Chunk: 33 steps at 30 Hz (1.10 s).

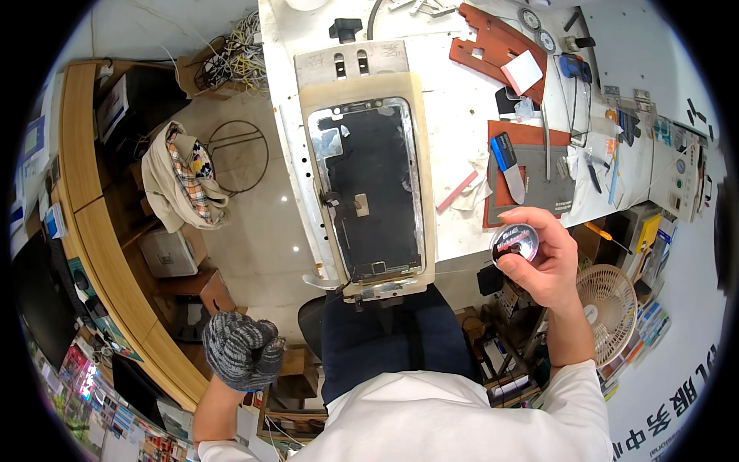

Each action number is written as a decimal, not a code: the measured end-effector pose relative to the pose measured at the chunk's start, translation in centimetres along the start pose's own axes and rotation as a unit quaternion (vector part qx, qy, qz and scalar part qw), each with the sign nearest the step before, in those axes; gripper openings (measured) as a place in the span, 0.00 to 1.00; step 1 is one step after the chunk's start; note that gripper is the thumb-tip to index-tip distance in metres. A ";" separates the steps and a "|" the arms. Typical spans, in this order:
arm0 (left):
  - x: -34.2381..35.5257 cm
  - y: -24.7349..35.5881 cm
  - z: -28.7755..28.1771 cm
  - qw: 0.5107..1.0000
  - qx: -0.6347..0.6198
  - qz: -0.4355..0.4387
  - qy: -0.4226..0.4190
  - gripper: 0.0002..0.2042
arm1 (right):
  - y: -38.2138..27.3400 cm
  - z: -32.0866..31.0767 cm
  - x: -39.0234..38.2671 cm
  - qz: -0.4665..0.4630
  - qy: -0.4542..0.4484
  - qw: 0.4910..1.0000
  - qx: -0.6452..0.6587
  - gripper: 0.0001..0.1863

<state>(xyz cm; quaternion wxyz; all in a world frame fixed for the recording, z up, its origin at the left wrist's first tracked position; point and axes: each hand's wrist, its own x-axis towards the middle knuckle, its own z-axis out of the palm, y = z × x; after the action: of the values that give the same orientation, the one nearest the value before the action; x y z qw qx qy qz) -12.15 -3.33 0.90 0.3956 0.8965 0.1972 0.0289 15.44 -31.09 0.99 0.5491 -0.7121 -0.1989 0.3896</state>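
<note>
My right hand pinches a small round spool with a clear face by its rim, right of the table's front edge. A very thin line stretches left from near the spool; where it ends I cannot make out. My left hand, in a grey knitted glove, is closed low at the left, away from the table; anything inside it is hidden. Between the hands, a phone screen with its dark back up lies on a beige holder with a slotted metal plate at the far end.
On the white table lie a blue-handled blade tool, a grey-and-red mat, a red slotted board and a pink strip. A fan stands by my right forearm. Cloth and a wire ring are at left.
</note>
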 end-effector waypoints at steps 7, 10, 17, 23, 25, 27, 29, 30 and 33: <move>-1.7 -1.5 -1.3 0.996 0.058 0.059 -0.037 0.05 | -0.5 0.6 0.7 -0.003 -0.018 1.000 -0.011 0.23; -1.5 -1.3 -1.3 0.998 0.046 0.045 -0.017 0.04 | -0.5 0.6 0.9 -0.014 -0.019 1.000 -0.021 0.23; -0.2 -2.0 -1.3 0.997 0.058 0.060 -0.005 0.04 | -0.1 0.0 0.3 -0.001 -0.005 1.000 -0.007 0.23; 1.2 -2.3 -1.2 0.996 0.035 0.084 0.023 0.05 | -0.1 -0.2 0.2 -0.002 0.005 1.000 0.006 0.23; 1.7 -2.3 -1.2 0.993 0.046 0.101 0.041 0.05 | -0.2 -0.2 0.3 -0.015 0.008 1.000 0.005 0.23; 1.6 -2.5 -1.7 0.994 0.058 0.088 0.017 0.07 | -0.5 -0.3 0.5 -0.020 0.019 1.000 0.004 0.24; 1.2 -2.6 -2.5 0.992 0.071 0.103 0.011 0.09 | -1.0 -0.5 0.6 -0.038 0.037 0.999 0.010 0.24; 1.1 -2.6 -2.9 0.991 0.079 0.112 0.012 0.10 | -1.1 -0.8 0.4 -0.044 0.035 0.998 0.021 0.25; 1.9 -1.7 -4.5 0.958 0.249 0.128 -0.057 0.13 | -1.8 -1.3 -0.6 -0.074 0.060 0.994 0.049 0.25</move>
<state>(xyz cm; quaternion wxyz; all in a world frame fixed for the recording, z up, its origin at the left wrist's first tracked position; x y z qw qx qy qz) -11.93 1.50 2.58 0.1639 0.9845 0.0589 -0.0219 16.37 -31.77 3.03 0.6213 -0.6901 -0.1982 0.3139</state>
